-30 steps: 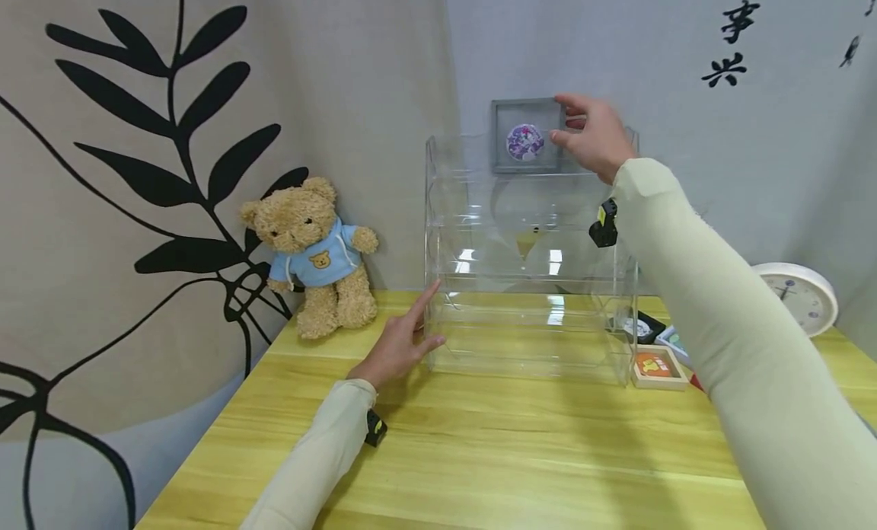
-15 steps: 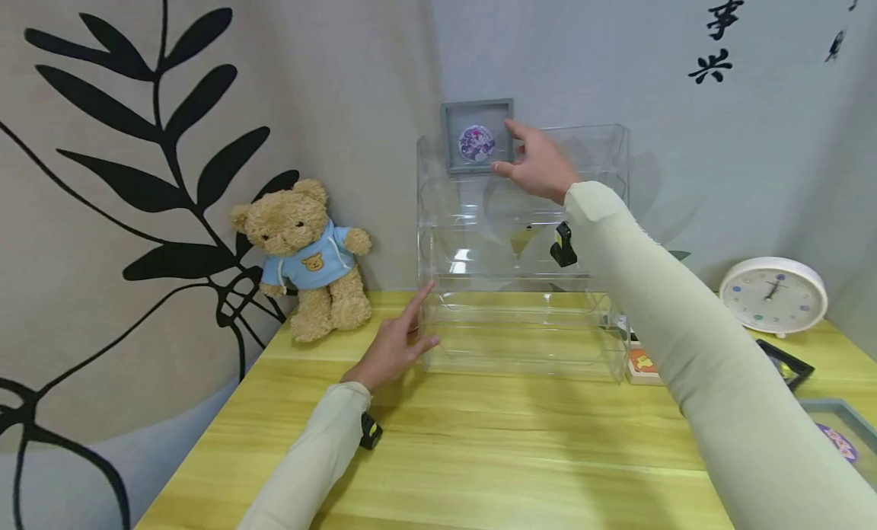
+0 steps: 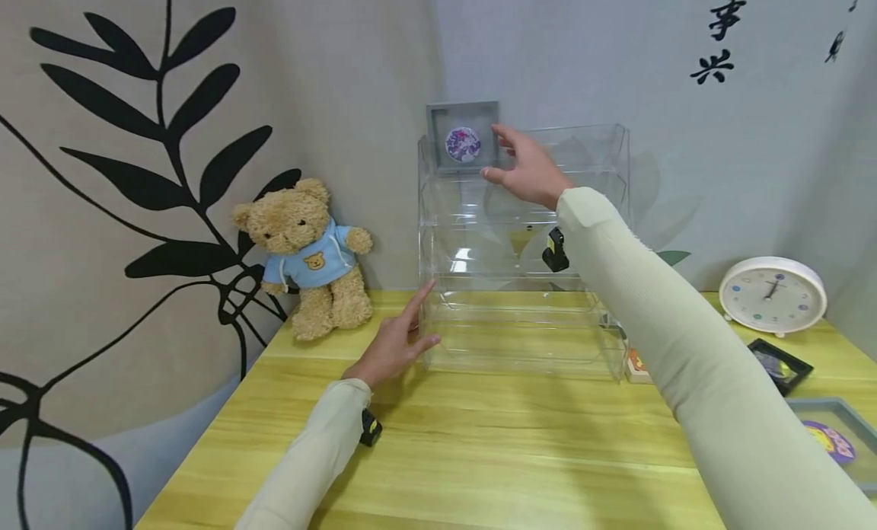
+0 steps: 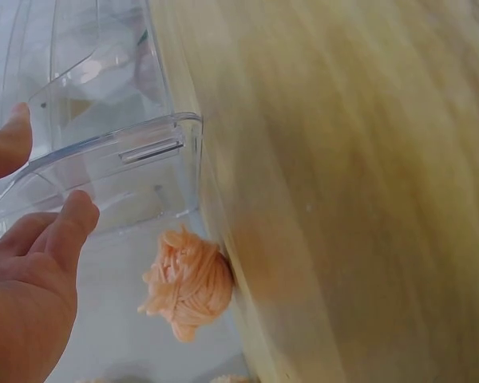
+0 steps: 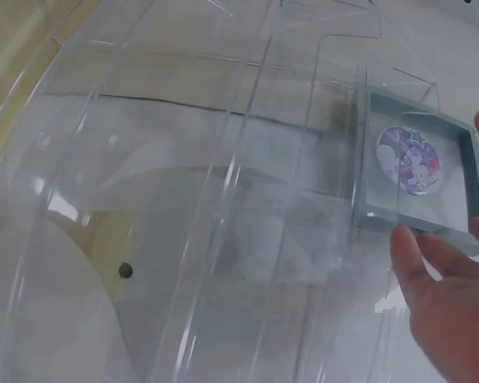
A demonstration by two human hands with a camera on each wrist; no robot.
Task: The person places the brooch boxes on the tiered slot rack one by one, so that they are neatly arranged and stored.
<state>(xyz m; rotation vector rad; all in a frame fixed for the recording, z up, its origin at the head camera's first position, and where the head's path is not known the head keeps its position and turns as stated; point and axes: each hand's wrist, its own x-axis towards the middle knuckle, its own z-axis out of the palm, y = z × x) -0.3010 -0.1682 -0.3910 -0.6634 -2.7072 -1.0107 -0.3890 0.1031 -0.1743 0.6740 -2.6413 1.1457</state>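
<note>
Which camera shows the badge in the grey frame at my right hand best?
The right wrist view: the badge appears largest there, whole inside the grey frame. The head view shows it smaller; the left wrist view doesn't show it.

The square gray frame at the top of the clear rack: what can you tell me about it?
The square gray frame has a raised, plastic-looking border around a plain recessed panel. On it, slightly below center, is a round purple, white and pink picture, its details too small to make out. The frame stands roughly upright on the top level of the clear plastic tiered rack, near its left end in the head view. The right hand touches its right side edge with its fingertips.
</note>
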